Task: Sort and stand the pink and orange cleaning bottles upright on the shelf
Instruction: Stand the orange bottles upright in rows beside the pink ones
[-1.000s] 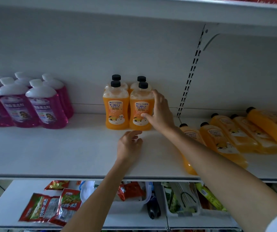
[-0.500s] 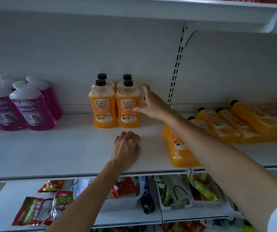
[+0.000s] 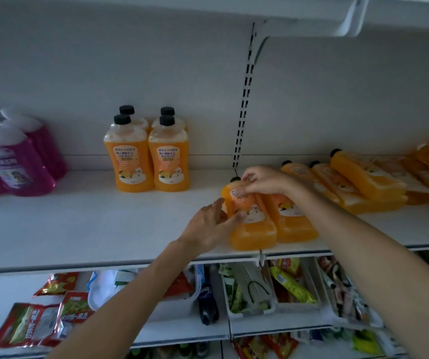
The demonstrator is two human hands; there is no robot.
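Note:
Several orange bottles [image 3: 147, 161] with black caps stand upright in a block at the back of the white shelf [image 3: 78, 229]. Pink bottles [image 3: 14, 161] with white caps stand at the far left. An orange bottle [image 3: 253, 229] lies flat near the shelf's front edge, cap pointing away. My right hand [image 3: 262, 180] grips its neck end. My left hand [image 3: 211, 226] holds its left side, thumb on the label. A second lying bottle [image 3: 291, 221] rests against it on the right. More orange bottles [image 3: 363, 182] lie in a pile at the right.
A slotted upright rail [image 3: 244, 99] runs down the back wall. Another shelf [image 3: 312, 11] hangs overhead. Below, snack packets [image 3: 39, 322] and white bins [image 3: 260, 307] of packaged goods fill the lower shelf.
My right hand left the standing orange bottles and moved down-right onto the lying bottle's neck. My left hand slid right from the bare shelf to that bottle's side. The view shifted right.

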